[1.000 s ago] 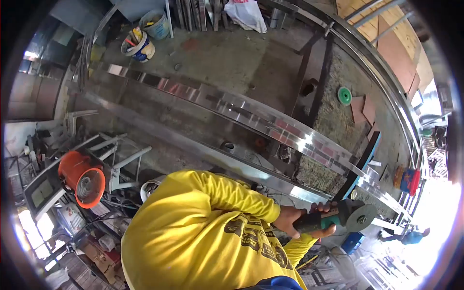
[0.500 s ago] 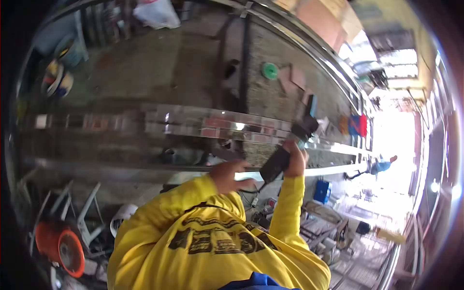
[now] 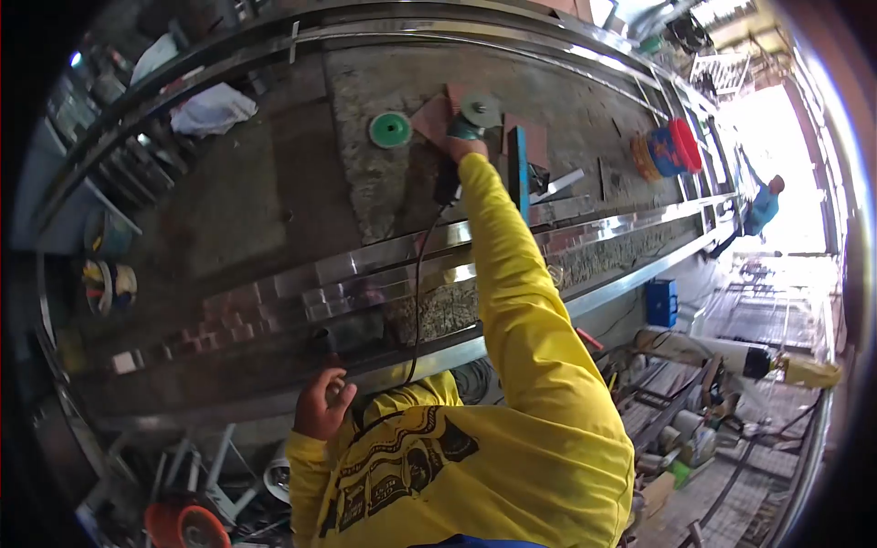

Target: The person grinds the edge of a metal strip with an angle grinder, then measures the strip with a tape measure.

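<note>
My right hand reaches far across the bench and grips an angle grinder, its round disc facing up beside reddish-brown flat pieces. From the grinder a dark power cord runs back towards my body. A green disc lies left of the grinder, and a blue bar lies to the right of my forearm. My left hand is low, near the front metal rail, with its fingers curled. Whatever it may hold is hidden.
Rows of shiny metal tube pieces cross the bench. A red and blue bucket stands at the right. A long metal frame spans the back. Beyond the bench, a person in blue is at far right. An orange wheel-like object sits lower left.
My right hand has carried the angle grinder forward and left, from near my body to the far part of the bench. My left hand has dropped back to the left, and its fingers have curled.
</note>
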The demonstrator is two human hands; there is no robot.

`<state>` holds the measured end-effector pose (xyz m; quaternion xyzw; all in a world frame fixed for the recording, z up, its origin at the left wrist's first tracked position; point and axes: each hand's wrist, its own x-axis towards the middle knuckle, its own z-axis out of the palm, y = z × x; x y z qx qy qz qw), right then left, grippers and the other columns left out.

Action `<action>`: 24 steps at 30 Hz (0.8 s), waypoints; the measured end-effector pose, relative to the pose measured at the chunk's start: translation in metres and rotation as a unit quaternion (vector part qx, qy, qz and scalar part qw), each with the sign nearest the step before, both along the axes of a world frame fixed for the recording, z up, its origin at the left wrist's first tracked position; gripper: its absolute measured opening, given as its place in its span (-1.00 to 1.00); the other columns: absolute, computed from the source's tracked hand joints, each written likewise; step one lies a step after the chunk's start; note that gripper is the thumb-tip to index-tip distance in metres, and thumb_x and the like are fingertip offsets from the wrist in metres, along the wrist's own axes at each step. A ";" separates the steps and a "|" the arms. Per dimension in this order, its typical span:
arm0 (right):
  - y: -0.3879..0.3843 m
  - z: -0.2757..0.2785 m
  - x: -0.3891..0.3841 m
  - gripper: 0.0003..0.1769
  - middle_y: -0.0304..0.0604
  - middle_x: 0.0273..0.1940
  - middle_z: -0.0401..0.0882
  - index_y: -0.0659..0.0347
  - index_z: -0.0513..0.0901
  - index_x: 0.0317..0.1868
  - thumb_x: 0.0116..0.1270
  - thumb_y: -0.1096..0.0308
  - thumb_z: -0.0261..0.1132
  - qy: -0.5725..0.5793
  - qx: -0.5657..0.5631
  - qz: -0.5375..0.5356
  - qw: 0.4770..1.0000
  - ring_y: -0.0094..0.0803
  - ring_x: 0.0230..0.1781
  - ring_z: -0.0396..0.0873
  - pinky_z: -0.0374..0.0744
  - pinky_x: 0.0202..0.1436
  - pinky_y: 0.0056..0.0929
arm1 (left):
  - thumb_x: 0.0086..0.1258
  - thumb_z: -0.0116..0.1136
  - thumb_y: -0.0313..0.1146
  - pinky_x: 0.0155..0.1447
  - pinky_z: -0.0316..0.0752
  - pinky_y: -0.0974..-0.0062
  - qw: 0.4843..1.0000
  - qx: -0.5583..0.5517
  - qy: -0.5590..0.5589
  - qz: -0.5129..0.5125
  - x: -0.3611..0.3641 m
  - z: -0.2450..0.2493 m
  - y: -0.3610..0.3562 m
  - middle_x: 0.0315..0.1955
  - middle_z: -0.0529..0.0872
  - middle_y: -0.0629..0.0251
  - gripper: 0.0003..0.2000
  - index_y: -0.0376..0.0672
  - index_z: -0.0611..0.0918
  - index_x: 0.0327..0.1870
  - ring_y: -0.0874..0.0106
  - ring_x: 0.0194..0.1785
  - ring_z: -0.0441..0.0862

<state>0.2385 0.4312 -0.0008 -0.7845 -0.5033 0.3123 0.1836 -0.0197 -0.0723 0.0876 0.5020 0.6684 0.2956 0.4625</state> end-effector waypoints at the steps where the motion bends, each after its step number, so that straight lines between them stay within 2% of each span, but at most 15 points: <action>1: 0.000 -0.006 0.001 -0.24 0.10 0.22 0.66 0.28 0.68 0.20 0.13 -0.12 0.50 -0.002 -0.018 -0.010 1.000 -0.11 0.23 0.66 0.60 0.28 -0.21 | 0.44 0.35 -0.17 -0.10 0.58 0.42 1.000 -0.014 -0.001 0.025 0.006 0.002 -0.002 -0.29 0.72 0.23 -0.67 -0.19 0.65 0.07 0.38 -0.23 0.68; 2: 0.005 -0.014 0.007 0.04 0.03 0.22 0.68 0.20 0.69 0.20 -0.21 -0.37 0.60 0.019 -0.068 -0.022 0.997 -0.20 0.28 0.64 0.59 0.30 -0.29 | 0.44 0.35 -0.19 -0.10 0.57 0.43 0.998 -0.028 -0.003 0.051 0.012 0.002 -0.004 -0.29 0.72 0.23 -0.67 -0.19 0.65 0.07 0.40 -0.23 0.67; 3: 0.001 -0.023 0.006 -0.06 0.06 0.18 0.70 0.19 0.71 0.17 -0.10 -0.34 0.55 0.022 -0.054 -0.030 0.998 -0.12 0.26 0.65 0.60 0.29 -0.26 | 0.44 0.35 -0.22 -0.10 0.56 0.44 0.996 -0.043 -0.005 0.077 0.016 0.003 -0.003 -0.30 0.71 0.24 -0.68 -0.19 0.65 0.08 0.43 -0.23 0.67; 4: -0.007 -0.018 0.000 -0.29 0.13 0.04 0.75 0.29 0.77 -0.05 -0.03 -0.16 0.58 0.012 0.000 -0.040 0.999 0.00 0.14 0.70 0.66 0.18 -0.18 | 0.45 0.35 -0.21 -0.09 0.56 0.44 0.996 -0.046 0.008 0.076 0.018 0.003 0.003 -0.30 0.71 0.26 -0.68 -0.19 0.65 0.08 0.44 -0.23 0.66; 5: -0.011 -0.026 0.001 -0.31 0.14 -0.03 0.77 0.30 0.78 -0.13 -0.04 -0.17 0.58 0.000 0.038 -0.037 0.999 0.03 0.07 0.72 0.67 0.15 -0.14 | 0.45 0.34 -0.21 -0.09 0.55 0.45 0.996 -0.053 0.020 0.074 0.020 0.003 0.006 -0.30 0.70 0.27 -0.68 -0.19 0.65 0.09 0.46 -0.22 0.65; 7: -0.017 -0.041 0.007 -0.31 0.18 0.07 0.70 0.37 0.73 -0.02 0.07 -0.11 0.53 -0.039 0.053 0.029 0.997 0.08 0.16 0.64 0.61 0.24 -0.10 | 0.47 0.33 -0.20 -0.06 0.54 0.46 0.995 -0.076 0.023 0.066 0.029 0.012 0.015 -0.30 0.68 0.30 -0.67 -0.21 0.65 0.09 0.47 -0.22 0.63; 8: -0.019 -0.042 0.009 -0.28 0.22 0.15 0.62 0.40 0.67 0.07 0.15 -0.09 0.50 0.006 0.027 0.022 0.999 0.11 0.25 0.56 0.55 0.33 -0.08 | 0.47 0.32 -0.20 -0.05 0.54 0.46 0.995 -0.078 0.022 0.056 0.032 0.011 0.023 -0.30 0.68 0.30 -0.67 -0.22 0.65 0.09 0.47 -0.22 0.63; 10: -0.038 -0.025 0.008 -0.25 0.23 0.14 0.59 0.42 0.63 0.09 0.17 -0.11 0.49 -0.056 0.082 0.025 0.995 0.13 0.20 0.59 0.56 0.31 -0.03 | 0.47 0.32 -0.21 -0.02 0.53 0.46 0.996 -0.080 0.022 0.042 0.033 0.006 0.035 -0.30 0.68 0.31 -0.67 -0.23 0.65 0.10 0.48 -0.21 0.63; 15: -0.091 0.046 0.060 -0.31 0.23 0.12 0.57 0.37 0.64 0.07 0.20 -0.10 0.47 -0.043 0.156 0.119 0.980 0.16 0.10 0.64 0.61 0.21 0.00 | 0.47 0.32 -0.19 -0.01 0.53 0.44 0.998 -0.047 0.051 0.007 0.034 -0.001 0.061 -0.30 0.68 0.27 -0.66 -0.24 0.65 0.09 0.46 -0.21 0.62; 16: -0.097 0.044 0.084 -0.37 0.27 0.07 0.59 0.35 0.67 0.03 0.22 -0.08 0.46 -0.033 0.229 0.120 0.965 0.18 0.08 0.64 0.62 0.17 -0.01 | 0.47 0.32 -0.19 -0.02 0.53 0.44 0.997 -0.045 0.060 -0.001 0.036 0.003 0.067 -0.30 0.68 0.27 -0.66 -0.24 0.65 0.09 0.45 -0.21 0.62; 17: -0.107 0.062 0.110 -0.45 0.27 -0.01 0.64 0.37 0.70 -0.04 0.25 -0.02 0.44 0.000 0.249 0.099 0.964 0.16 0.02 0.66 0.63 0.12 -0.04 | 0.47 0.32 -0.17 -0.03 0.54 0.43 0.997 -0.042 0.061 -0.004 0.035 0.003 0.068 -0.30 0.68 0.25 -0.65 -0.24 0.64 0.09 0.45 -0.21 0.62; 18: -0.115 0.076 0.136 -0.50 0.20 -0.12 0.71 0.37 0.73 -0.09 0.27 0.02 0.44 -0.022 0.289 0.069 0.955 0.12 -0.06 0.69 0.65 0.08 -0.07 | 0.47 0.32 -0.17 -0.03 0.54 0.43 0.997 -0.044 0.064 -0.004 0.034 0.000 0.066 -0.30 0.68 0.25 -0.65 -0.24 0.64 0.09 0.45 -0.21 0.62; 19: -0.123 0.086 0.166 -0.56 0.12 -0.18 0.76 0.35 0.76 -0.14 0.30 0.06 0.43 -0.018 0.277 0.042 0.960 0.04 -0.11 0.72 0.66 0.05 -0.12 | 0.47 0.32 -0.17 -0.04 0.54 0.44 0.997 -0.044 0.066 -0.005 0.034 -0.002 0.065 -0.31 0.68 0.25 -0.65 -0.24 0.64 0.09 0.45 -0.21 0.63; 20: -0.132 0.088 0.194 -0.61 0.08 -0.21 0.77 0.32 0.78 -0.14 0.32 0.11 0.42 -0.046 0.314 0.011 0.948 -0.02 -0.15 0.75 0.67 -0.01 -0.16 | 0.47 0.32 -0.17 -0.04 0.53 0.44 0.997 -0.044 0.068 -0.008 0.035 -0.004 0.063 -0.31 0.68 0.25 -0.65 -0.24 0.64 0.09 0.45 -0.22 0.63; 24: -0.174 0.089 0.270 -0.65 0.06 -0.25 0.80 0.30 0.80 -0.16 0.34 0.13 0.40 -0.090 0.271 -0.092 0.954 -0.08 -0.20 0.78 0.66 -0.02 -0.22 | 0.48 0.31 -0.15 -0.06 0.54 0.45 0.996 -0.073 0.053 -0.007 0.042 -0.010 0.059 -0.31 0.69 0.23 -0.64 -0.25 0.64 0.09 0.43 -0.23 0.63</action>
